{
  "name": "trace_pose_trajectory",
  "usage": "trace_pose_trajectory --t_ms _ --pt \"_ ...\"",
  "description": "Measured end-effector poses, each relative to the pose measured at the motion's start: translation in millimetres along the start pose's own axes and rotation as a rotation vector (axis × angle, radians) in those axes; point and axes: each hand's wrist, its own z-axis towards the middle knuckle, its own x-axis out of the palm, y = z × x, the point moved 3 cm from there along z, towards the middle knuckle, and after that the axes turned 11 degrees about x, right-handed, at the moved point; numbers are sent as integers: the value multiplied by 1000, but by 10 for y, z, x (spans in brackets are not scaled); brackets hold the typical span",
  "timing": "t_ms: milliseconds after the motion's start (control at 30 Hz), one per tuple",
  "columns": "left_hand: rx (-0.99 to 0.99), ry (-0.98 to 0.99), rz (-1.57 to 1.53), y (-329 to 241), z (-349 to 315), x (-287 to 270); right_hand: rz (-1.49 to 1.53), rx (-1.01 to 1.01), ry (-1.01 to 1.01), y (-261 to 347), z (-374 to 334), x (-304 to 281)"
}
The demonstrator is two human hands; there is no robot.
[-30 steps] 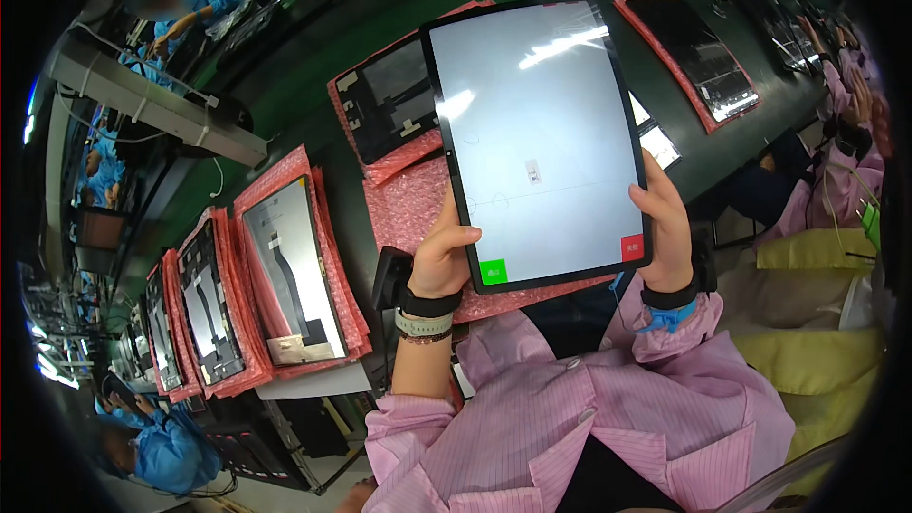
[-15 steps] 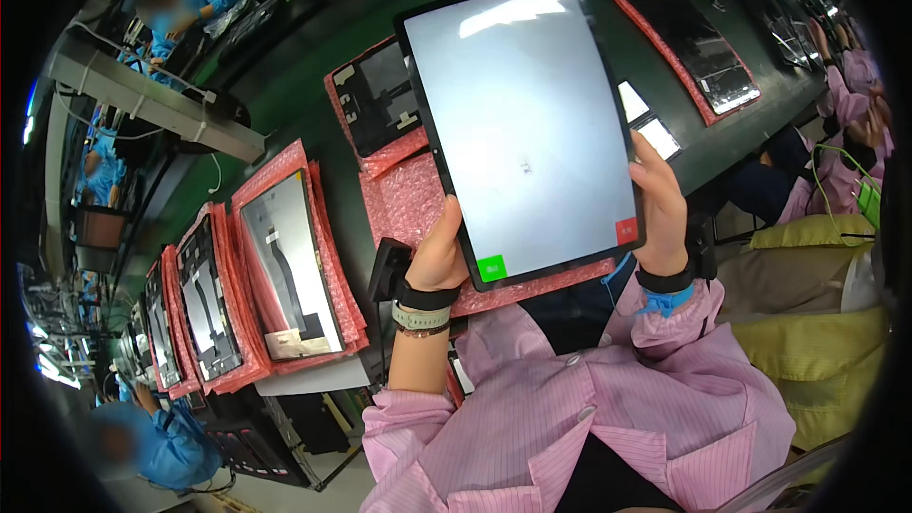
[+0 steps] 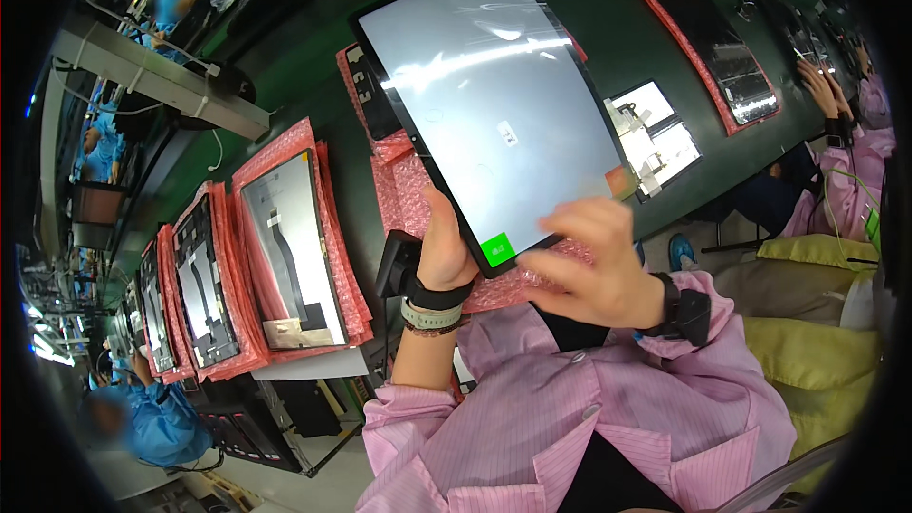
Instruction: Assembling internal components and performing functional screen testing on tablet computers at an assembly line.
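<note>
My left hand [image 3: 444, 247] grips a black-rimmed tablet [image 3: 494, 104] by its lower left edge, thumb along the side. The tablet is tilted and held above the bench. Its lit grey-white screen carries a green square [image 3: 498, 250] at the lower left and a red one [image 3: 616, 180] at the lower right. Over the tablet's lower right part hovers my right hand [image 3: 598, 271], fingers apart and slightly blurred, holding nothing. I cannot tell whether a fingertip touches the glass. Pink bubble wrap [image 3: 404, 195] lies under the tablet, partly hidden by it.
On the left, several screen panels [image 3: 299, 247] rest on pink bubble wrap. Pale flat parts [image 3: 657, 138] lie right of the tablet, with a dark panel [image 3: 712, 52] beyond. A co-worker's hands [image 3: 825, 85] are at far right. A grey beam [image 3: 161, 85] juts in at upper left.
My right hand has let go of the tablet's right edge and moved left over its lower part. The tablet has turned slightly counterclockwise, uncovering more of the pale parts. My left hand keeps its grip.
</note>
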Motion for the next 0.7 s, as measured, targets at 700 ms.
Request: trace_pose_trajectory --t_ms 700 --pt "-52 86 -12 54 -96 -97 10 330 -329 -251 113 -213"
